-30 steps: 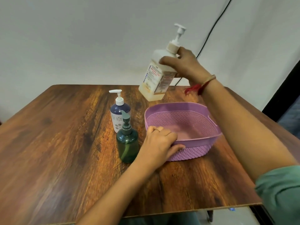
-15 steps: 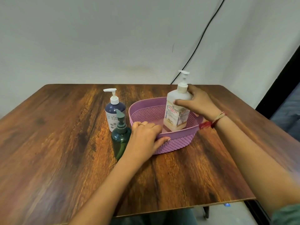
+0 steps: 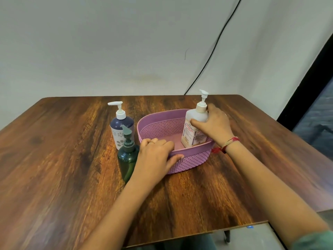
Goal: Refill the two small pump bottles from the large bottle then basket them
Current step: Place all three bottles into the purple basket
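Note:
The large white pump bottle [image 3: 193, 127] stands upright inside the purple basket [image 3: 158, 127], at its right end. My right hand [image 3: 214, 126] grips the bottle's shoulder from the right. My left hand [image 3: 156, 156] holds the basket's near rim, fingers curled over the edge and thumb on the outer wall. Just left of the basket stand the two small pump bottles: a navy and white one [image 3: 121, 129] behind, and a dark green one [image 3: 128, 156] in front, partly hidden by my left wrist.
All of this sits on a wooden table [image 3: 63, 168] against a white wall. A black cable [image 3: 212, 53] runs down the wall to the table's back edge. The table's right edge drops off beside a dark opening [image 3: 310, 109].
My right hand has brought the large bottle down from the air behind the basket and set it inside the basket. My left hand has stayed on the near rim.

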Tool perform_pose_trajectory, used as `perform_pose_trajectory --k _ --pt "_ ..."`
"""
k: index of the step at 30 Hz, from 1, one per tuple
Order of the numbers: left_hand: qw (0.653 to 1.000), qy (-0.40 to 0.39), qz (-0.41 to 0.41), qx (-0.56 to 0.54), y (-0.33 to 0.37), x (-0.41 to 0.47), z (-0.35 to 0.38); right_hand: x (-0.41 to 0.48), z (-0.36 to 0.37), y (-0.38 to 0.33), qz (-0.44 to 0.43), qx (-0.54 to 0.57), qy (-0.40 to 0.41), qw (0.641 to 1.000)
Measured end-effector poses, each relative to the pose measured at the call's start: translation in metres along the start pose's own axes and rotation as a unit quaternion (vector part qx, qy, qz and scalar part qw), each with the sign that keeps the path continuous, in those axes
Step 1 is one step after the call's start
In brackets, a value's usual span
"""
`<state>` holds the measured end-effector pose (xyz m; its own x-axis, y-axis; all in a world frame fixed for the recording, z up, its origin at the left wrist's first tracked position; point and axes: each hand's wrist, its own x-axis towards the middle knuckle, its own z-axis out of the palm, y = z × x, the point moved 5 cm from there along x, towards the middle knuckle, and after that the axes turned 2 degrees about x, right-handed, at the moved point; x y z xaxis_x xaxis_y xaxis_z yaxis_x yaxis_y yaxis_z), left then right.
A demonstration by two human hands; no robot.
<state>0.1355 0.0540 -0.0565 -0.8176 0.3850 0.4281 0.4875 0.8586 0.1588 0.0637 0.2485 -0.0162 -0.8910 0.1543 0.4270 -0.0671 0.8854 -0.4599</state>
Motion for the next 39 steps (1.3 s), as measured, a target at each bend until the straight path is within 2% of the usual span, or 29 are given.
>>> perform_pose_trajectory --k 2,4,7,9,12,15,17,20,22,25,30,39 --pt "1.000 0.012 0.007 -0.015 0.001 -0.001 0.002 -0.001 0.001 0.002 0.008 -0.005 -0.014 1.000" --pt "0.997 0.059 0.022 -0.041 0.003 -0.006 0.001 -0.004 -0.001 0.004 0.015 0.008 -0.019 1.000" --pt "0.981 0.171 0.049 -0.071 0.009 -0.025 -0.010 -0.024 -0.021 -0.005 0.000 0.060 0.067 0.996" --pt "0.960 0.261 0.057 -0.086 0.011 -0.045 -0.024 -0.050 -0.028 -0.024 -0.055 0.143 0.102 0.983" --pt "0.937 0.330 -0.027 -0.114 -0.008 -0.075 -0.032 -0.098 -0.007 -0.059 -0.137 0.228 0.028 0.964" --pt "0.925 0.304 -0.152 -0.169 -0.041 -0.091 -0.022 -0.128 0.027 -0.087 -0.207 0.194 -0.044 0.958" --pt "0.922 0.220 -0.219 -0.232 -0.060 -0.092 -0.009 -0.135 0.039 -0.100 -0.245 0.159 -0.052 0.955" --pt "0.905 0.089 -0.283 -0.304 -0.080 -0.089 0.011 -0.134 0.046 -0.113 -0.258 0.140 -0.067 0.954" --pt "0.894 0.064 -0.296 -0.330 -0.090 -0.087 0.017 -0.131 0.047 -0.118 -0.254 0.129 -0.080 0.955" --pt "0.875 0.068 -0.299 -0.374 -0.094 -0.086 0.021 -0.128 0.047 -0.122 -0.242 0.117 -0.099 0.958" --pt "0.871 0.119 -0.296 -0.375 -0.092 -0.090 0.014 -0.126 0.044 -0.124 -0.224 0.121 -0.136 0.957" --pt "0.881 0.194 -0.245 -0.356 -0.083 -0.083 -0.041 -0.112 0.042 -0.140 -0.183 0.268 -0.177 0.929"
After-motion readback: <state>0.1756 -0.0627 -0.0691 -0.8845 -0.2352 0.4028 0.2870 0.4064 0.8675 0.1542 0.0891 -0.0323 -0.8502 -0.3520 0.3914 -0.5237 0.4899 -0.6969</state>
